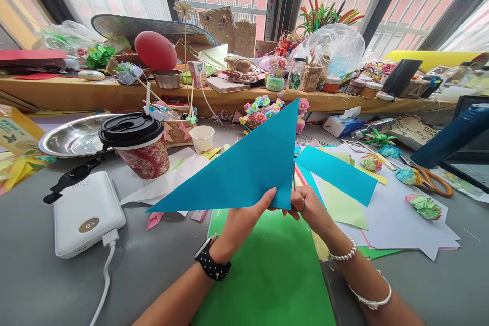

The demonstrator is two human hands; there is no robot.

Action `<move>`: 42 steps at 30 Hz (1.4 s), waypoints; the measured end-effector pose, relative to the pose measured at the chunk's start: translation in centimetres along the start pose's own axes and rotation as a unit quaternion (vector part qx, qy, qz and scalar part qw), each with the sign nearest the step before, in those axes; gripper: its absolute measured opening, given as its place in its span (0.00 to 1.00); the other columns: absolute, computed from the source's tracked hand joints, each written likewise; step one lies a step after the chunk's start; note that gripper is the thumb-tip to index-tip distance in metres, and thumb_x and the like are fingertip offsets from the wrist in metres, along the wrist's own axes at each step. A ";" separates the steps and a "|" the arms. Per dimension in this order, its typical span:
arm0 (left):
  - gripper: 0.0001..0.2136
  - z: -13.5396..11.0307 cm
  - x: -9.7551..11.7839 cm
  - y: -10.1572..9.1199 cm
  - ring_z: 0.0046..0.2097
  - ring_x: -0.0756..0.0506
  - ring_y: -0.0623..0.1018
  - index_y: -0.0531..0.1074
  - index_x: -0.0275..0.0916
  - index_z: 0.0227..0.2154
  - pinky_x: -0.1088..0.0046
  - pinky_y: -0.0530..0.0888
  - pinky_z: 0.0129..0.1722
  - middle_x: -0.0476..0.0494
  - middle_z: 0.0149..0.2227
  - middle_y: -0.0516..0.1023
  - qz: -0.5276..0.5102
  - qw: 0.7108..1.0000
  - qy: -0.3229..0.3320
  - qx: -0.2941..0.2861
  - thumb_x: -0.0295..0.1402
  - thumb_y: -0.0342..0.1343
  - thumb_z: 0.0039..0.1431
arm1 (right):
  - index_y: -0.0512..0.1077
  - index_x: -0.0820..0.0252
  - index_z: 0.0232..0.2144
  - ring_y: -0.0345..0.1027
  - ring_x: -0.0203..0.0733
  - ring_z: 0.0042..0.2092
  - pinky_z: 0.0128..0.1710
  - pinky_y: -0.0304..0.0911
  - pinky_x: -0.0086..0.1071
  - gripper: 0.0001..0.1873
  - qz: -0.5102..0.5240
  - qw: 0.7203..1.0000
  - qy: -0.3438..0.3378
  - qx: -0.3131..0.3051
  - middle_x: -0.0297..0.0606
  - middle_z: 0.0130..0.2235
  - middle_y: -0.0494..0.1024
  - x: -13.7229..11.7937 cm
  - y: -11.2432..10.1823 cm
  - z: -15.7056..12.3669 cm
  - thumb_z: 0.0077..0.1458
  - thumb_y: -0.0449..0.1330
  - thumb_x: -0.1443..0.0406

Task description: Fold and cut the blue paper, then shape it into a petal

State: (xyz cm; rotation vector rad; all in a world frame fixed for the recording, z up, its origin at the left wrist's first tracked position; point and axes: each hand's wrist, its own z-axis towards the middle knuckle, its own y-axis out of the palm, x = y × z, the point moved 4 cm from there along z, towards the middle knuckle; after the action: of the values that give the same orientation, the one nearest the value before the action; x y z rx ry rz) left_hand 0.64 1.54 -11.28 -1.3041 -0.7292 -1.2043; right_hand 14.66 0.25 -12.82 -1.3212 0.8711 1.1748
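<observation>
A large blue sheet of paper, folded into a triangle (244, 168), is held up in front of me. My left hand (248, 219) grips its lower edge, thumb on the near face and fingers behind. At the right edge of the paper, my right hand (308, 209) is closed around a pair of scissors (294, 181); only a thin dark blade shows, upright along the paper's edge, and the handles are mostly hidden by the fingers. Beneath both hands lies a green sheet (263, 270). To the right rests a separate blue paper strip (338, 173).
A lidded paper cup (139, 150), a white power bank (87, 216) with a cable and a metal tray (72, 137) are at left. White sheets (397, 219), several crumpled paper flowers (424, 206) and orange-handled scissors (435, 183) lie at right. Crafts crowd the ledge (237, 97) behind.
</observation>
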 end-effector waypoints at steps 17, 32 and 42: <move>0.10 -0.2 1.5 -0.4 0.32 0.42 0.77 0.74 0.44 0.22 0.67 0.71 0.40 0.50 0.24 0.78 0.029 0.999 0.012 -0.030 0.38 0.49 0.50 | 0.63 0.62 0.10 0.52 0.30 0.14 0.15 0.48 0.26 0.34 -0.018 1.000 0.002 0.023 0.31 0.11 0.59 0.4 -0.1 0.0 0.41 0.46 0.38; 0.10 -0.3 1.1 -0.3 0.30 0.43 0.77 0.75 0.44 0.30 0.67 0.72 0.38 0.50 0.25 0.78 0.100 0.993 0.055 -0.038 0.37 0.49 0.50 | 0.63 0.62 0.10 0.52 0.31 0.15 0.16 0.48 0.27 0.35 -0.009 1.000 -0.005 0.019 0.32 0.11 0.59 0.3 -0.1 0.0 0.40 0.45 0.37; 0.15 -0.7 -1.2 0.4 0.37 0.40 0.76 0.73 0.43 0.41 0.63 0.70 0.41 0.47 0.36 0.78 0.204 0.970 0.122 -0.045 0.34 0.46 0.53 | 0.60 0.61 0.09 0.51 0.30 0.15 0.15 0.46 0.26 0.34 0.007 1.000 0.005 0.022 0.32 0.11 0.59 0.2 0.0 0.1 0.40 0.46 0.37</move>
State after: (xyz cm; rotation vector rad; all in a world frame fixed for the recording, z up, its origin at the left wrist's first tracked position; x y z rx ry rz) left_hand 0.51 1.14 -12.67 -1.2747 -0.2160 -1.0426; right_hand 14.67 0.39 -12.98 -1.2878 0.9102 1.1537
